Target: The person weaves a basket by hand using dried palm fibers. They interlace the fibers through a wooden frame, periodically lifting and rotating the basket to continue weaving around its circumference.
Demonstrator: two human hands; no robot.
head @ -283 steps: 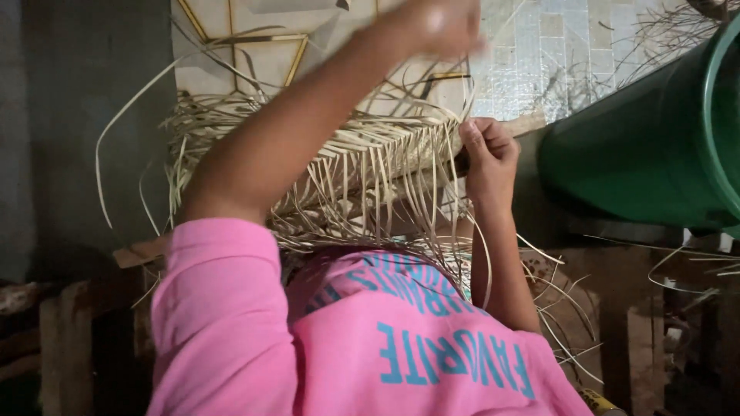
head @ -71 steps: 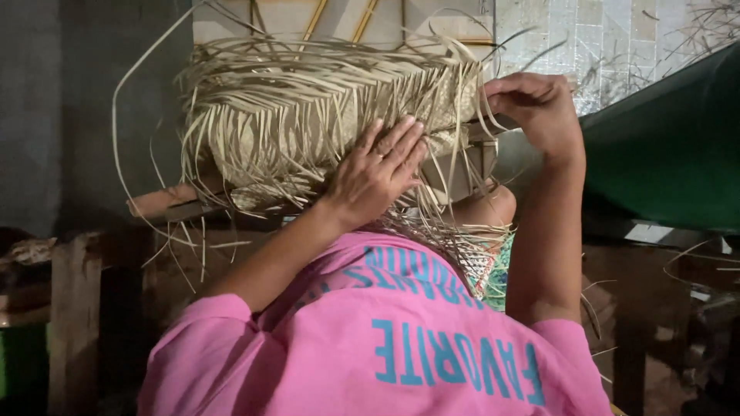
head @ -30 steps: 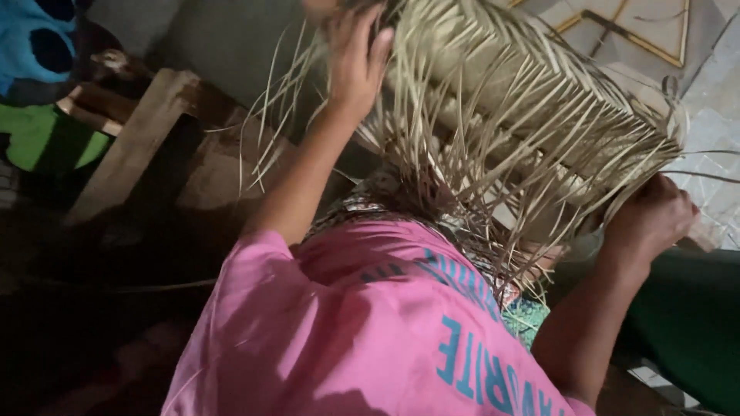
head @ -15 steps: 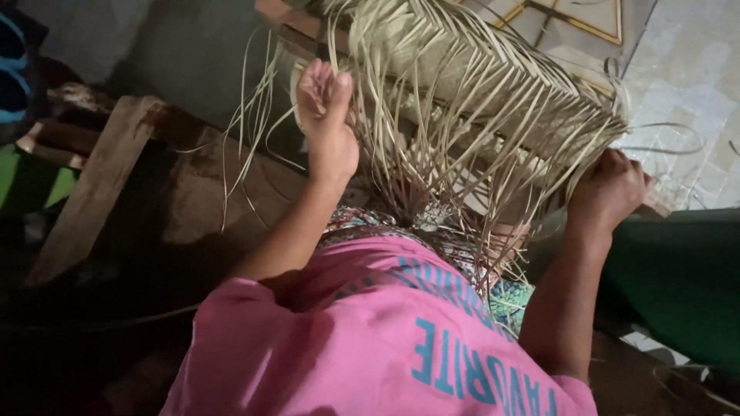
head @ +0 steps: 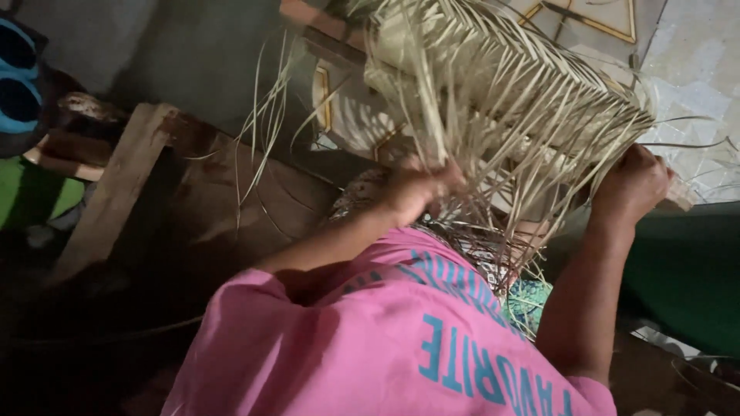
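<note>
A half-woven piece of pale dried leaf strips (head: 493, 100) stands tilted in front of me, with loose strands hanging from its lower edge. My left hand (head: 416, 192) is closed around a few of those strands under the middle of the weave. At the lower right corner, my right hand (head: 628, 181) grips the edge in a fist. My pink shirt with teal lettering (head: 401, 347) fills the bottom of the view.
A wooden plank (head: 116, 200) leans at the left beside a dark grey wall (head: 193, 54). A green container (head: 686, 270) sits at the right below a tiled wall (head: 694, 77). Blue and green objects (head: 23, 92) lie at the far left. Patterned cloth (head: 532, 296) shows under the strands.
My left hand has come down from the face of the weave to its lower edge and closed on loose strands. My right hand has kept its hold on the corner.
</note>
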